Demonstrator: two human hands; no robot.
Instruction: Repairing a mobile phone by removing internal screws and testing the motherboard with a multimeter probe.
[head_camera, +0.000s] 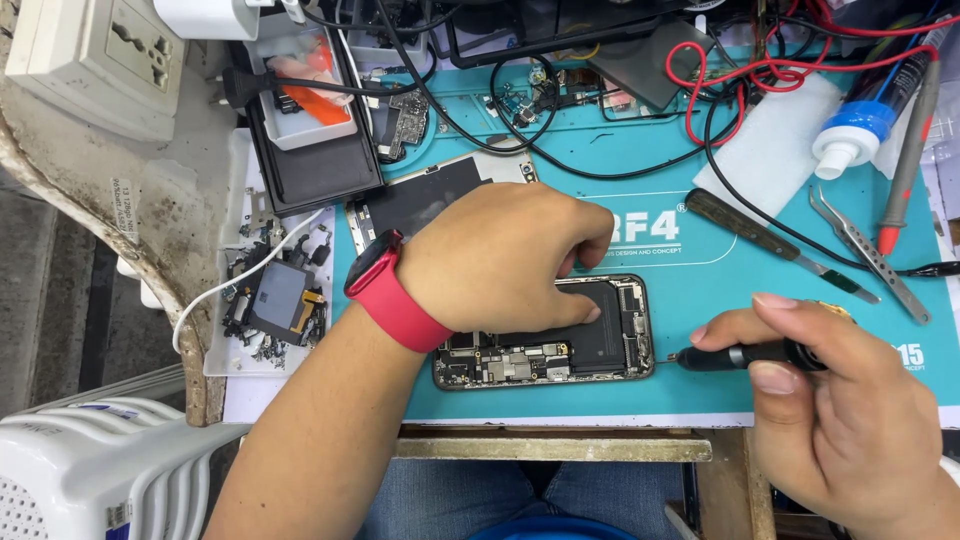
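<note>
A teal work mat (700, 330) covers the cluttered surface (180, 230), and near its front edge lies an opened phone (560, 340), back up, with its black battery and circuit boards exposed. A detached dark panel (420, 195) rests on the mat behind it. The left hand (500, 255), a red watch (395, 290) at the wrist, presses down on the phone body, fingers curled over the battery. The right hand (850, 400) is closed around a small black screwdriver (740, 355), its tip touching the phone's right end. Judging by the bared interior, disassembly looks well advanced, with internal parts still seated. Tweezers (865, 250) lie near the mat's right edge.
</note>
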